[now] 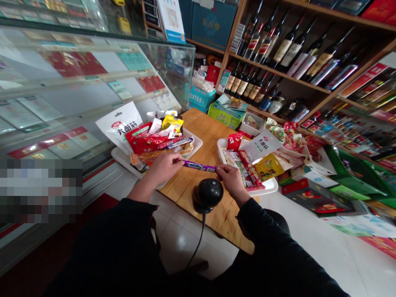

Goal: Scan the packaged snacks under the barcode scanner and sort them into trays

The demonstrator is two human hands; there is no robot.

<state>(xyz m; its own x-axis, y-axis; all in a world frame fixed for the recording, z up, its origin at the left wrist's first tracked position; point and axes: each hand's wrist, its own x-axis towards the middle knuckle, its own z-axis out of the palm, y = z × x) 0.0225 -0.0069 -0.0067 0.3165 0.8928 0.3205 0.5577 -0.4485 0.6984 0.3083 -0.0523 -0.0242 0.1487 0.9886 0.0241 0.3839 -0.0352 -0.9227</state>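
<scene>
Purple stick (199, 166) held level between both hands, just above the desk (213, 132) and just beyond the scanner (208, 194). Long axis running left to right, very slightly lower at the right end. Left hand (163, 166) pinched on the left end, fingers curled narrow around the wrapper; right hand (230, 178) pinched on the right end, thumb and forefinger closed on the tip. Neither hand nearer than the other: one at each end, stick spanning the gap between.

Scanner directly under the gap, closer to the body than the stick, nearer the right hand and close beside its wrist, apart from the left. Black dome facing up, cord (198, 243) dropping off the near edge of the desk toward the floor. Whether the stick's printed side faces the scanner: cannot tell.

Left tray (119, 156) just beyond the left hand, heaped with red, yellow and white packets. Right tray (220, 145) touching or nearly touching the right hand's far side, holding more packets, a white one on top. Bottles (278, 45) on shelves well beyond, boxes stacked at the right on the floor.
</scene>
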